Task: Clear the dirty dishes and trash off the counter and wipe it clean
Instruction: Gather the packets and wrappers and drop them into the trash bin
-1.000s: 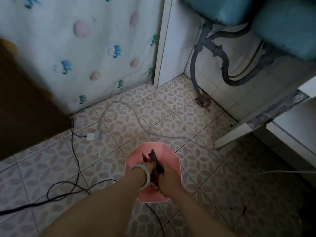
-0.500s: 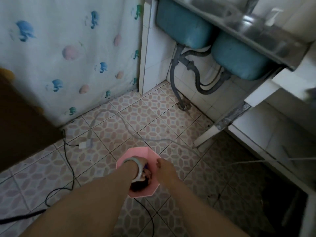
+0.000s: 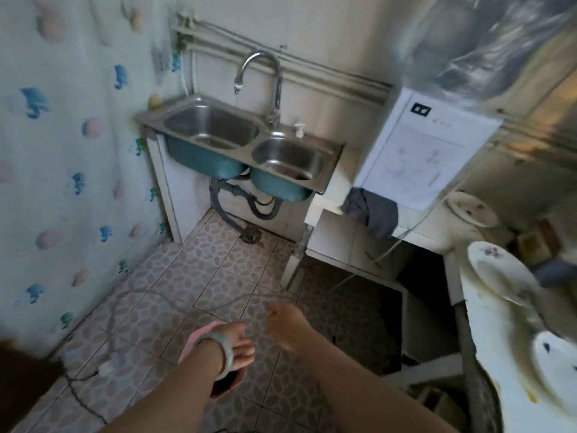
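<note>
Hands: left hand (image 3: 239, 343) and right hand (image 3: 285, 320), both empty, fingers loose and open, raised above the pink bin (image 3: 199, 339) on the floor. A second ago both were down in the bin pushing dark trash in; that trash now lies inside, partly hidden by the left forearm. View has swung up from floor to sink (image 3: 237, 142) and counter (image 3: 331, 179). Remaining on counter: grey cloth (image 3: 373, 214) draped over its front edge; dirty plates (image 3: 496, 276) at right. Judgement: trash step done, dishes and wiping outstanding.
</note>
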A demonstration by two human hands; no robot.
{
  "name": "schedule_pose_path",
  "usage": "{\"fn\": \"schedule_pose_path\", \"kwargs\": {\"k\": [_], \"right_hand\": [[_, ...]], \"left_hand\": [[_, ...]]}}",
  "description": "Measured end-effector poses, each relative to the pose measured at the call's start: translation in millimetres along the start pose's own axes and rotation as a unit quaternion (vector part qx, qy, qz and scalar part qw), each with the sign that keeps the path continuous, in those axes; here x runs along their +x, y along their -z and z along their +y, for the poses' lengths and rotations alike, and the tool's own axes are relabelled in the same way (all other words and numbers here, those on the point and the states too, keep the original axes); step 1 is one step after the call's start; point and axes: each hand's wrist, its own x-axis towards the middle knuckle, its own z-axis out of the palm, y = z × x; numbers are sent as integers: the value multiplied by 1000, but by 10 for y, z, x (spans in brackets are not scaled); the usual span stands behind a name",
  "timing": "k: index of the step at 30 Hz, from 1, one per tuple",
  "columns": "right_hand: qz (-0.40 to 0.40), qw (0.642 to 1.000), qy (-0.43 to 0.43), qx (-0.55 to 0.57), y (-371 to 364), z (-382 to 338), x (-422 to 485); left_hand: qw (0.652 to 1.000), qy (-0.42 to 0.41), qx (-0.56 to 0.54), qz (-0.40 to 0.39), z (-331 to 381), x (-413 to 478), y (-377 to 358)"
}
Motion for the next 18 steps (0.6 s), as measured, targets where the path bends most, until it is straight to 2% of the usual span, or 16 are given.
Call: {"fn": "schedule_pose_path", "kwargs": {"k": [7, 18], "right_hand": [[113, 986, -36, 117, 143, 297, -569], [128, 979, -59, 148, 49, 293, -800]], "left_hand": [[999, -28, 14, -42, -159, -398, -321], [997, -65, 17, -26, -154, -715, -219]]}}
